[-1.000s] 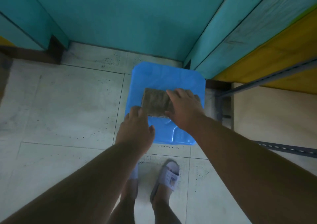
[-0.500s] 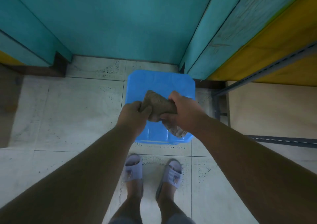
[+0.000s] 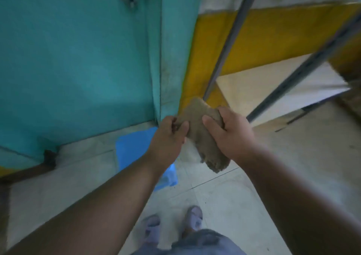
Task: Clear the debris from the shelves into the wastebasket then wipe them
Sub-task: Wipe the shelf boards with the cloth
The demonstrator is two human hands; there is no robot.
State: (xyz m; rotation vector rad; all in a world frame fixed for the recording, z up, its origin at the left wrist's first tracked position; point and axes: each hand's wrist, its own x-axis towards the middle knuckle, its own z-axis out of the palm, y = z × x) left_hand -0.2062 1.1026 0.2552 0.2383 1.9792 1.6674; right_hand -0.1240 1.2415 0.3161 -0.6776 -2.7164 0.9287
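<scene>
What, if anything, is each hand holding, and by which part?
Both hold the brown cloth: the left hand pinches its left edge, and the right hand grips its right side, fingers curled over it.

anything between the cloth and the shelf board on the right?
Nothing visible. Both the left hand and right hand grip the cloth; the pale shelf board is open beyond it, dark frame rails only crossing its edges.

Brown cloth [image 3: 197,126], rumpled and folded into a thick wad, held up in the air at a slant; its frayed lower end (darker, ragged) hangs down. Blue wastebasket [image 3: 134,147] stands on the pale tiled floor below and left of the cloth, beside the teal wall, partly hidden.
</scene>
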